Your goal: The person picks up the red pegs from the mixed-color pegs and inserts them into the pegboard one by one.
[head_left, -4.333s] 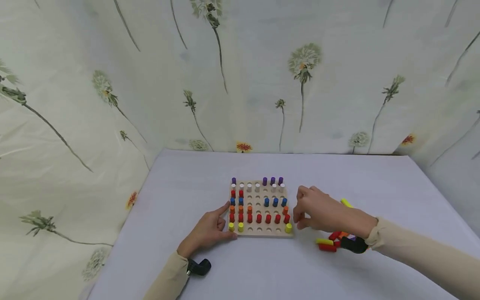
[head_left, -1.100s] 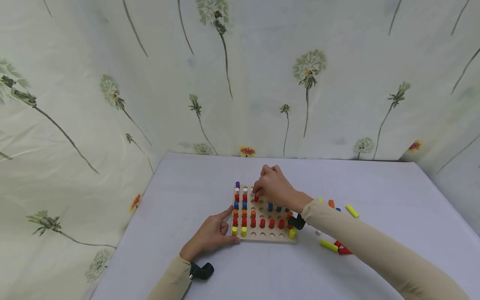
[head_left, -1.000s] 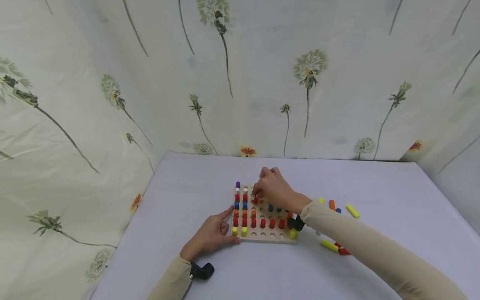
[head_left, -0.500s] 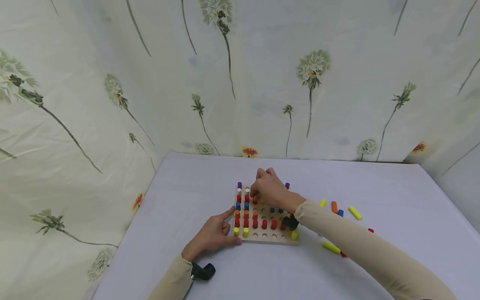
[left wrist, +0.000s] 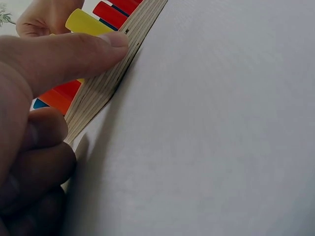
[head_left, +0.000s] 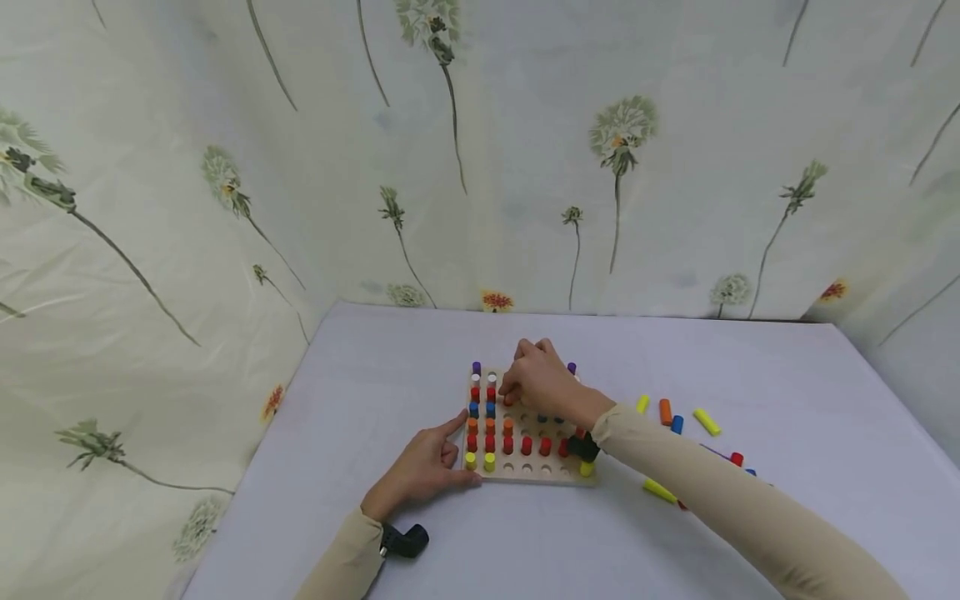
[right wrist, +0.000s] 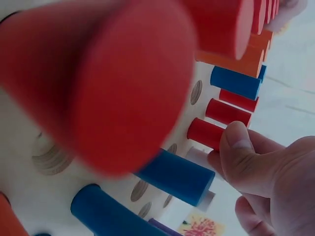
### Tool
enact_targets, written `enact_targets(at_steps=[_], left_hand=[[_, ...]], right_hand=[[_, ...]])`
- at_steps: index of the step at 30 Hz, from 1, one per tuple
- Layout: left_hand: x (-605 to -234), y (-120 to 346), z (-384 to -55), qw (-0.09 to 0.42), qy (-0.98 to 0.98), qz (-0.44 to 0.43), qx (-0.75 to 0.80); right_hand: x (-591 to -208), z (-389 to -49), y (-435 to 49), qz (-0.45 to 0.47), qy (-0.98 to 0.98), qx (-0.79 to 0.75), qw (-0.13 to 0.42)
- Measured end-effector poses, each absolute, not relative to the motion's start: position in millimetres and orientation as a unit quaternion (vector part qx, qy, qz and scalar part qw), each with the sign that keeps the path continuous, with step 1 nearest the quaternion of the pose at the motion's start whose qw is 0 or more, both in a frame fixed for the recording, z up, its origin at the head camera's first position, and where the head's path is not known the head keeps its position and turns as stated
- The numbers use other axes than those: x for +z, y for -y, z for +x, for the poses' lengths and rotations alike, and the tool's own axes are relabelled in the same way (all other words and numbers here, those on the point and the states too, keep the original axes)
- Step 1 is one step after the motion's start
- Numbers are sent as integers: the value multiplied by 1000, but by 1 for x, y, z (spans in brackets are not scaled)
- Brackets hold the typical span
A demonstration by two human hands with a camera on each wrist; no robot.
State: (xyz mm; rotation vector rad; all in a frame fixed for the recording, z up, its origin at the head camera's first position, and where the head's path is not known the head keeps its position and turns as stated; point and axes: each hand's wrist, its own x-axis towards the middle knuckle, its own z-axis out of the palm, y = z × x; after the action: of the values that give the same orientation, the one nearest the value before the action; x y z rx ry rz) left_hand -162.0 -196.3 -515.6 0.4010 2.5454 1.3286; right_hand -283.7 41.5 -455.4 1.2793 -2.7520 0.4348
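A wooden pegboard (head_left: 537,479) with rows of coloured pegs lies on the table. My left hand (head_left: 423,462) holds its near left corner: the thumb (left wrist: 74,56) presses the front side, the index finger reaches along the left side, and the other fingers are curled. Over the board's back half, my right hand (head_left: 540,379) pinches a red peg (right wrist: 204,132) between thumb and finger. That peg stands upright in the third column of a red row, beside two other red pegs (head_left: 491,394). My right hand and forearm hide much of the board's back right part in the head view.
Loose pegs lie right of the board, including an orange peg (head_left: 665,412), a blue peg (head_left: 677,424) and yellow pegs (head_left: 707,422). My right sleeve (head_left: 720,483) passes over part of them. A flowered cloth (head_left: 525,167) hangs behind the table.
My right hand has come from the board's right side onto its back rows with a red peg. Over the last second, that peg has sunk lower. The left hand keeps its place.
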Motion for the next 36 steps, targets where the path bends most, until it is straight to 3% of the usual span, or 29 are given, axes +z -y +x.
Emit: enact_targets(at_steps=[5, 14, 32, 36], left_hand=[[-519, 195, -161, 125, -870, 144, 454], [-519, 193, -157, 128, -873, 140, 450], [-520, 194, -160, 120, -878, 137, 443], [-519, 193, -159, 123, -878, 133, 443]], right_hand=[[-450, -276, -47, 408, 904, 122, 34], [-426, -263, -83, 376, 914, 131, 81], [-413, -246, -221, 312, 944, 98, 35], [-416, -242, -244, 286, 955, 82, -7]])
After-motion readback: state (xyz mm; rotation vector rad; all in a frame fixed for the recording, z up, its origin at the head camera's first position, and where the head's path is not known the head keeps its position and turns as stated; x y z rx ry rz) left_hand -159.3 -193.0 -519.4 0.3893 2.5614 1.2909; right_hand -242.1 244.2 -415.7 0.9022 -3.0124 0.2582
